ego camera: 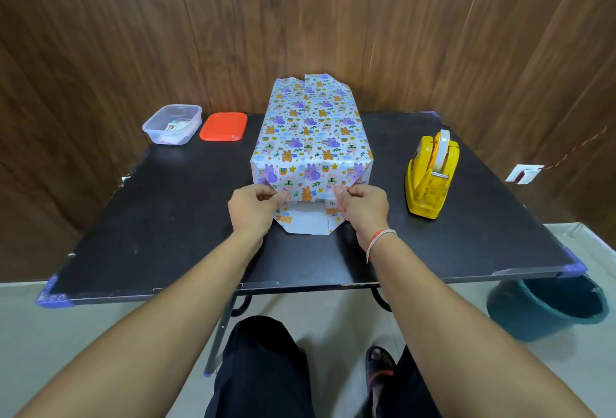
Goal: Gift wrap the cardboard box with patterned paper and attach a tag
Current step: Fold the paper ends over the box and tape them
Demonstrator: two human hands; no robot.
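Note:
The box (pixel 308 131) stands in the middle of the black table (pixel 166 217), covered in white paper printed with purple and orange animals, a seam running along its top. At its near end the top flap is folded down and a bottom flap (pixel 305 221) lies flat on the table, white side up. My left hand (pixel 253 209) pinches the paper at the near left corner. At the near right corner my right hand (pixel 361 209) pinches the side fold. The far end's paper sticks up unfolded.
A yellow tape dispenser (pixel 431 174) sits right of the box. At the back left stand a clear plastic tub (pixel 171 124) with small items and its red lid (pixel 223 127). A teal bucket (pixel 546 307) is on the floor under the right corner.

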